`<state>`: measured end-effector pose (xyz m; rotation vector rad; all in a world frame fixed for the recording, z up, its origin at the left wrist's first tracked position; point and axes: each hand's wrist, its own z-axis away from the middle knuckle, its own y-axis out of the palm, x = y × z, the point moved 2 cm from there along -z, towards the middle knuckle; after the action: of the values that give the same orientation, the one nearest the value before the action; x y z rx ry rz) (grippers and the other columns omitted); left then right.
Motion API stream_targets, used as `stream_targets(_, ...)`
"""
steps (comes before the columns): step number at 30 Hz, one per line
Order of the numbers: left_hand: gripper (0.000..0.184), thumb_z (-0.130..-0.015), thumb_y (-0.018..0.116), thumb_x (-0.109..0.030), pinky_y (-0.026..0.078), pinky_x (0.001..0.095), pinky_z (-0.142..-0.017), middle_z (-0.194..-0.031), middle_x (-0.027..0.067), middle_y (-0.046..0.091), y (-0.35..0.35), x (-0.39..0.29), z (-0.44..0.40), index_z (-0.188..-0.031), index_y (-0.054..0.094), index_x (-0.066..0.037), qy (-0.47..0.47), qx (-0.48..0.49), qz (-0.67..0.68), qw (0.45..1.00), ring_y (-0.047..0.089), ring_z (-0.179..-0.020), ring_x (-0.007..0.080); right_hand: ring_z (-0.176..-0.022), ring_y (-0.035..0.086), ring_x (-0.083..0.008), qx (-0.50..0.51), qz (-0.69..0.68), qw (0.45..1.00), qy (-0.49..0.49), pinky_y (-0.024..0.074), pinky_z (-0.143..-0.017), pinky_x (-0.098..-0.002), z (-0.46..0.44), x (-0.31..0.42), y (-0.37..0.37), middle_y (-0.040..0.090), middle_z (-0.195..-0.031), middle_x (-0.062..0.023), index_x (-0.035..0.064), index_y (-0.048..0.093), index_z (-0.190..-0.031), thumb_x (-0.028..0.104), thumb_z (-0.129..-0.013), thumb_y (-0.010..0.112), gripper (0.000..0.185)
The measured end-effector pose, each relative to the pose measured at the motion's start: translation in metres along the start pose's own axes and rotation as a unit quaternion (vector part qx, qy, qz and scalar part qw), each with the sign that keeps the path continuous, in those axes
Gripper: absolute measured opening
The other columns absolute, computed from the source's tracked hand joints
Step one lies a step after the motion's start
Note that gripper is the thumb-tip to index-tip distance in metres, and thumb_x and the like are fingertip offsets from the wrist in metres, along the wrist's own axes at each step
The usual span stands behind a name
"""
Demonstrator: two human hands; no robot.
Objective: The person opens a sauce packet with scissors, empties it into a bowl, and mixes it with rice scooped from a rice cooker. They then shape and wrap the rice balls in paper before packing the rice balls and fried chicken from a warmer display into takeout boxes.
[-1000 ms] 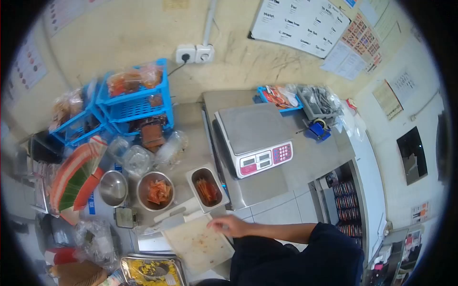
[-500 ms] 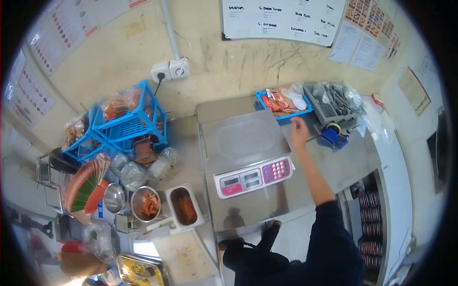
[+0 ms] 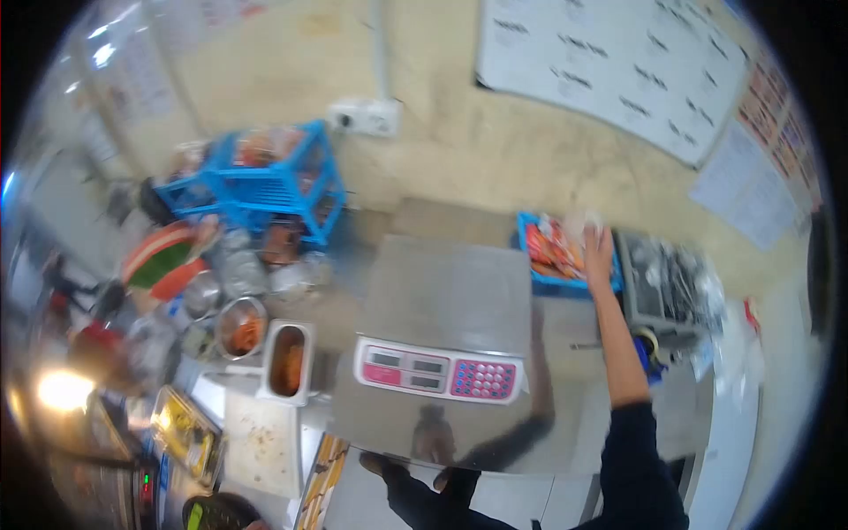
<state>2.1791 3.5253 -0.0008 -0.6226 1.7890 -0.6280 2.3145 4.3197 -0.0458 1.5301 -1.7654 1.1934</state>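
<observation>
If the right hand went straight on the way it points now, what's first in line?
The right hand would probably meet the pale item in the blue basket first; blur hides whether they touch. Behind the basket stands the wall.

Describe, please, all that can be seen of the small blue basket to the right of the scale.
The blue basket is low, roughly rectangular and looks like plastic. It sits upright on the metal counter, behind and right of the scale, with a grey tray beside it. Red and orange packets lie inside. The right hand is over its right side; blur hides whether they touch.
</observation>
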Motion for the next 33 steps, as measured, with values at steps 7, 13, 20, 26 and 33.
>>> stream_targets(7, 0.056, -0.065, 0.078, -0.014, 0.039, 0.0410, -0.096, -0.119, 0.0160, 0.053, 0.050, -0.164, 0.007, -0.116, 0.056, -0.006, 0.111, 0.128, 0.207, 0.964, 0.052, -0.109, 0.0336, -0.059, 0.048, -0.0173, 0.659, -0.319, 0.668, -0.131, 0.0409, -0.056, -0.0337, 0.329, 0.316, 0.057, 0.052, -0.067, -0.0033, 0.0067, 0.045, -0.064, 0.004, -0.073, 0.064, 0.021)
stream_targets(13, 0.029, -0.064, 0.058, 0.010, 0.046, 0.0377, -0.072, -0.092, 0.0091, 0.052, -0.063, -0.056, 0.063, -0.089, 0.061, -0.005, -0.038, -0.215, -0.012, 0.976, 0.054, -0.082, 0.0274, -0.051, 0.034, -0.0126, 0.587, -0.203, 0.774, -0.121, 0.0301, -0.049, -0.0233, 0.488, 0.399, 0.134, 0.035, -0.061, 0.0018, 0.0098, 0.028, -0.062, 0.033, -0.094, 0.061, 0.051)
stream_targets(20, 0.028, -0.066, 0.069, 0.008, 0.052, 0.0346, -0.073, -0.091, 0.0098, 0.061, -0.147, 0.026, 0.087, -0.092, 0.066, -0.003, -0.021, -0.456, -0.135, 0.880, 0.061, -0.085, 0.0267, -0.115, 0.051, -0.0254, 0.761, -0.421, 0.215, 0.444, 0.0384, -0.102, -0.0404, 0.673, 0.533, 0.125, 0.053, -0.128, -0.0124, 0.0047, 0.048, -0.128, 0.065, -0.094, 0.026, 0.072)
stream_targets(26, 0.026, -0.064, 0.073, 0.007, 0.052, 0.0330, -0.069, -0.085, 0.0085, 0.066, -0.246, 0.066, 0.117, -0.087, 0.067, -0.004, -0.096, -0.466, -0.150, 0.866, 0.064, -0.077, 0.0244, -0.124, 0.048, -0.0273, 0.874, -0.373, 0.054, 0.306, 0.0384, -0.105, -0.0404, 0.791, 0.605, 0.119, 0.050, -0.130, -0.0127, 0.0068, 0.038, -0.137, 0.035, -0.099, 0.039, 0.047)
stream_targets(33, 0.023, -0.066, 0.076, 0.002, 0.049, 0.0315, -0.064, -0.081, 0.0079, 0.066, -0.334, 0.142, 0.189, -0.087, 0.070, -0.004, -0.223, -0.499, -0.167, 0.821, 0.064, -0.074, 0.0234, -0.126, 0.047, -0.0309, 0.889, -0.304, -0.026, 0.343, 0.0390, -0.106, -0.0395, 0.942, 0.663, 0.069, 0.048, -0.132, -0.0157, 0.0053, 0.043, -0.128, 0.043, -0.099, 0.038, 0.047)
